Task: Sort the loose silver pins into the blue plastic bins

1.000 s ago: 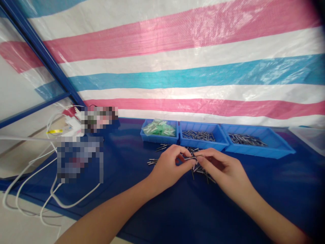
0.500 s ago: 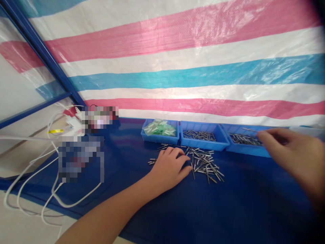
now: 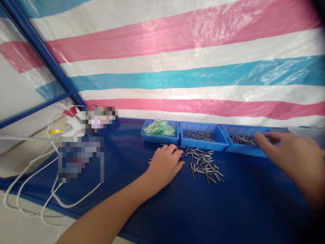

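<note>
My left hand (image 3: 166, 166) rests palm down on the dark blue table (image 3: 243, 200), fingers bent and apart, at the left side of a loose pile of thin metal pins (image 3: 205, 164). A few more pins stick out around and under it; what lies beneath the palm is hidden. My right hand (image 3: 286, 149) hangs over the right end of the right blue bin (image 3: 246, 148), which has metal pins (image 3: 242, 139) in it. Its thumb and forefinger are apart, with nothing visible between them.
The middle blue bin (image 3: 203, 144) holds similar pins. Green and clear small packets (image 3: 161, 128) fill the left blue bin (image 3: 159, 139). White cables (image 3: 73, 205) and a power strip (image 3: 76, 128) lie at the left, near a blue frame post (image 3: 45, 54). Striped sheeting (image 3: 177, 78) hangs behind.
My left hand has shifted slightly left, away from the main pile. The pin at my right fingertips over the right bin is no longer seen there, and the thumb and forefinger are apart.
</note>
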Demonstrator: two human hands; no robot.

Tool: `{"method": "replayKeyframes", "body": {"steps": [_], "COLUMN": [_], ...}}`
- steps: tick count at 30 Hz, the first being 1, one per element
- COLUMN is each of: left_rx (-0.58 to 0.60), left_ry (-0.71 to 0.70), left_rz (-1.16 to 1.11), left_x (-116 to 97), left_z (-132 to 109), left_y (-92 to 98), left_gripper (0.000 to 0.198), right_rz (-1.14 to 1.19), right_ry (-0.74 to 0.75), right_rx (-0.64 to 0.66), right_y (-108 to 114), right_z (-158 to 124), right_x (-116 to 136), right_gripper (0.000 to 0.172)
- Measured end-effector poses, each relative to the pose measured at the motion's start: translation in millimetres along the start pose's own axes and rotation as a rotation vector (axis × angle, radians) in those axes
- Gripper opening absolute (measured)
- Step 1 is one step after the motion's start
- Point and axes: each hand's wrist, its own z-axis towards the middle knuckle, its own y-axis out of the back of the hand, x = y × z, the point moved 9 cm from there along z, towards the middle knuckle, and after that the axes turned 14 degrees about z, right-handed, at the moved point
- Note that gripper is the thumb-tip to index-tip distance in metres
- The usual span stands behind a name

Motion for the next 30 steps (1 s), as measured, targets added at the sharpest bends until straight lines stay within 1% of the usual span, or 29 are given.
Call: {"method": "replayKeyframes", "body": {"steps": [3,5,7,9,11,13,15,17,20,23,26,30], "left_rx": [0.052,0.076,0.075,0.053,0.002,-0.061,-0.104,-0.116,-0.12,-0.146,-0.166,-0.145], "left_ry": [0.036,0.029,0.018,0.019,0.033,0.049,0.052,0.054,0.1,0.164,0.197,0.237], "left_rz": [0.045,0.053,0.053,0.045,0.011,-0.085,-0.266,-0.489,-0.738,-0.858,-0.924,-1.029], "left_x": [4.6,4.3,3.0,2.2,2.3,2.0,0.0,-3.5,-6.9,-6.1,-3.6,0.5], "left_z": [0.5,0.9,1.2,1.7,2.6,3.4,4.0,4.0,2.1,-0.7,-2.0,-1.2], "left_y": [-4.3,-7.8,-9.3,-7.9,-2.6,5.1,11.3,14.0,13.6,12.5,10.9,2.7], "left_gripper": [0.023,0.02,0.019,0.018,0.018,0.019,0.018,0.016,0.012,0.011,0.013,0.016], "right_rz": [0.003,0.078,0.177,0.275,0.377,0.518,0.703,0.887,1.056,1.14,1.207,1.29], "right_ry": [0.069,0.146,0.229,0.309,0.369,0.385,0.332,0.226,0.075,-0.026,-0.094,-0.164], "right_rx": [-0.009,-0.032,-0.026,0.011,0.067,0.151,0.252,0.336,0.402,0.435,0.468,0.48], "right_y": [10.0,15.3,16.6,14.6,11.7,7.4,1.4,-5.7,-14.5,-20.2,-23.2,-22.1], "right_z": [-9.2,-16.3,-23.9,-32.3,-42.0,-52.6,-63.0,-72.4,-82.8,-87.0,-87.3,-85.1], "right_x": [35.3,60.6,83.9,105.7,126.0,143.7,156.4,162.9,165.2,163.1,161.9,162.3], "right_gripper": [0.037,0.034,0.031,0.029,0.027,0.025,0.022,0.023,0.023,0.022,0.023,0.022]}}
